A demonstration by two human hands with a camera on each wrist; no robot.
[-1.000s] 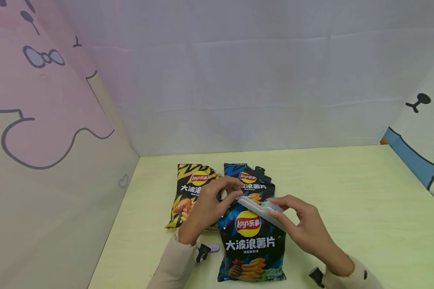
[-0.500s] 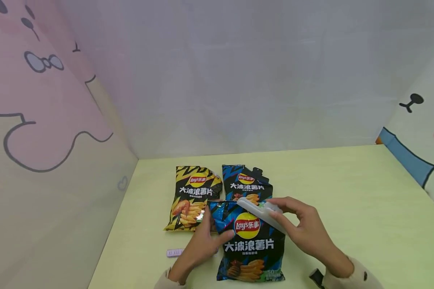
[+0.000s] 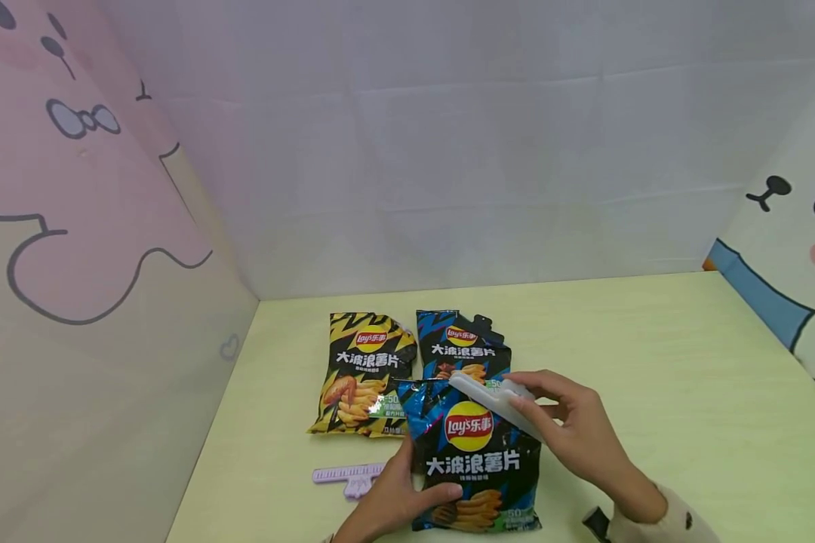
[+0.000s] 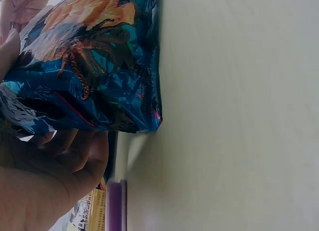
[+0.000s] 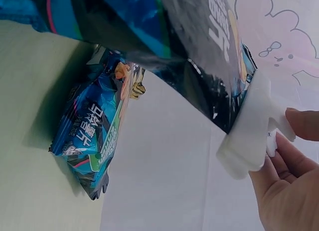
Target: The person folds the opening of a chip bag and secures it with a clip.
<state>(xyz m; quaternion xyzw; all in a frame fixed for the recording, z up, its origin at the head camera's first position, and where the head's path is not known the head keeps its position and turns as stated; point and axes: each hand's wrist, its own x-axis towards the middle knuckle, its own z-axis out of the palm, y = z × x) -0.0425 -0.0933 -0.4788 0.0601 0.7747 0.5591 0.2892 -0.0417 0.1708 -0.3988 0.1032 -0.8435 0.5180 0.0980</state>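
A blue and black Lay's chip bag (image 3: 472, 483) stands nearly upright between my hands. A white bag clip (image 3: 485, 400) lies slantwise across its upper right corner. My right hand (image 3: 580, 426) pinches the clip's handle between thumb and fingers; the right wrist view shows the clip (image 5: 246, 134) over the bag's corner. My left hand (image 3: 394, 498) holds the bag's lower left side, thumb in front and the other fingers behind it. In the left wrist view those fingers (image 4: 92, 151) are partly hidden by the bag. Left of this hand lies a purple bag clip (image 3: 349, 475), partly covered by it.
Behind the held bag lie a yellow and black Lay's bag (image 3: 367, 377) and a second blue Lay's bag (image 3: 458, 351), with a black knobbed piece (image 3: 485, 326) at its top corner. The pale yellow table (image 3: 652, 362) meets a white cloth backdrop (image 3: 489, 173).
My left hand has left the clip's upper end, come down the bag's left side and taken hold lower. The purple clip shows more. My right hand stays at the white clip.
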